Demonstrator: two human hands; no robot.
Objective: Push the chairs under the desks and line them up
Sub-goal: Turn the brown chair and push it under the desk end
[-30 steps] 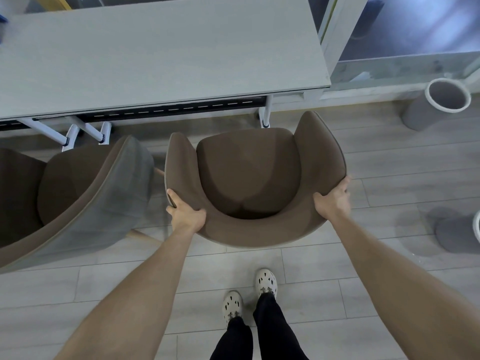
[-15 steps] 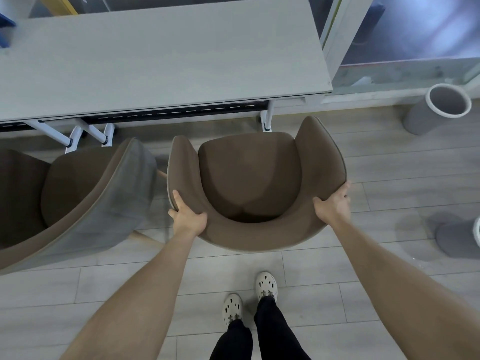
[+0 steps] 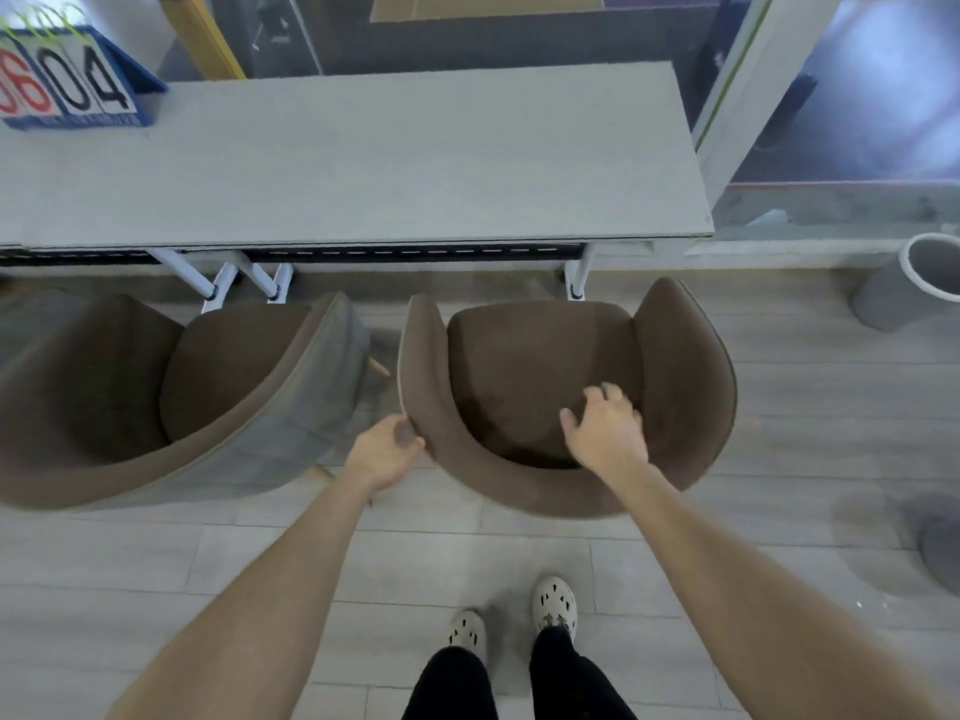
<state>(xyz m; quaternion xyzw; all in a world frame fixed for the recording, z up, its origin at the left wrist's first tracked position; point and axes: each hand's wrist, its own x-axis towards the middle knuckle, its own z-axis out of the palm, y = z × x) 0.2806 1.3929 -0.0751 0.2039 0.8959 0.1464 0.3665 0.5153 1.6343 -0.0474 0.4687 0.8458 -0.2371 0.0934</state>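
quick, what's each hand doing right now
Left hand: open, touching the right chair at its back's left edge.
Right hand: open over the seat, holding nothing.

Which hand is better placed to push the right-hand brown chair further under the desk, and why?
Left. The left hand is at the shell edge of the chair, whereas the right hand hovers open above the seat, gripping nothing.

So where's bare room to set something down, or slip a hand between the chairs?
The desk top is bare from the number stand to its right end. The gap between left chair and right chair is tight, and the left hand already fills it.
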